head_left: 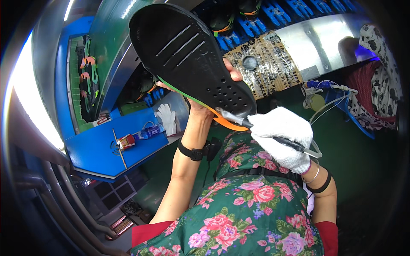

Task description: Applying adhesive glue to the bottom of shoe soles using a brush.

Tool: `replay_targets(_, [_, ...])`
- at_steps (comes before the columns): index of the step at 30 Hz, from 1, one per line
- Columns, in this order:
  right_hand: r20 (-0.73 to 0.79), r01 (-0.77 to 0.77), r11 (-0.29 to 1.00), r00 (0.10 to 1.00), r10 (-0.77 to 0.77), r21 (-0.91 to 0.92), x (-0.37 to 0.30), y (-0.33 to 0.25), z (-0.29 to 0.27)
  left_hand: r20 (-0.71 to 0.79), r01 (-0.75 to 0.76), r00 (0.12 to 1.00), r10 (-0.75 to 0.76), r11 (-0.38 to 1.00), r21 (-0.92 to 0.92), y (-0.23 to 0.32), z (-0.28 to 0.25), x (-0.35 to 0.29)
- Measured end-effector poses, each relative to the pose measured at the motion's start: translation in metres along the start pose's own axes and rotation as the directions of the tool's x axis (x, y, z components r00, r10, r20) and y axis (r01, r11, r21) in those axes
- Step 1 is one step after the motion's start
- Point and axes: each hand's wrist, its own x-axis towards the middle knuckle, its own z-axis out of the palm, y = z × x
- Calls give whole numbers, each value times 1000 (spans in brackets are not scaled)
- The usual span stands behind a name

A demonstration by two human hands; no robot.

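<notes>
A blue table [98, 149] at a shoe workstation, a spare white glove [167, 118] on its far edge.
The bare left hand [200, 100] grips a black shoe sole [192, 62] held up sole-out; the gloved right hand [284, 136] pinches a brush [239, 120] touching the sole's lower edge.

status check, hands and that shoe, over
Left hand holds the black shoe sole with orange-green edge up, bottom facing camera. White-gloved right hand grips a black-handled brush, bristles at sole's heel edge. Nothing in the way.

Left hand [200, 100] raised, bare grip closed; gloved right hand [284, 136] clenched.
</notes>
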Motion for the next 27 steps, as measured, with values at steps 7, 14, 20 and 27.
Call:
replay_targets(7, [50, -3, 998, 999, 0, 55, -2, -2, -3, -27, -25, 999, 25, 1000, 17, 1, 10, 6])
replay_targets(14, [72, 56, 998, 996, -57, 21, -1, -6, -4, 5, -52, 999, 51, 987, 150, 2, 10, 7])
replay_targets(20, [217, -192, 979, 961, 174, 66, -20, -11, -4, -14, -48, 999, 51, 984, 172, 1, 7, 9])
replay_targets(27, [132, 96, 995, 986, -98, 27, -11, -19, 10, -30, -15, 999, 18, 995, 94, -5, 6, 9])
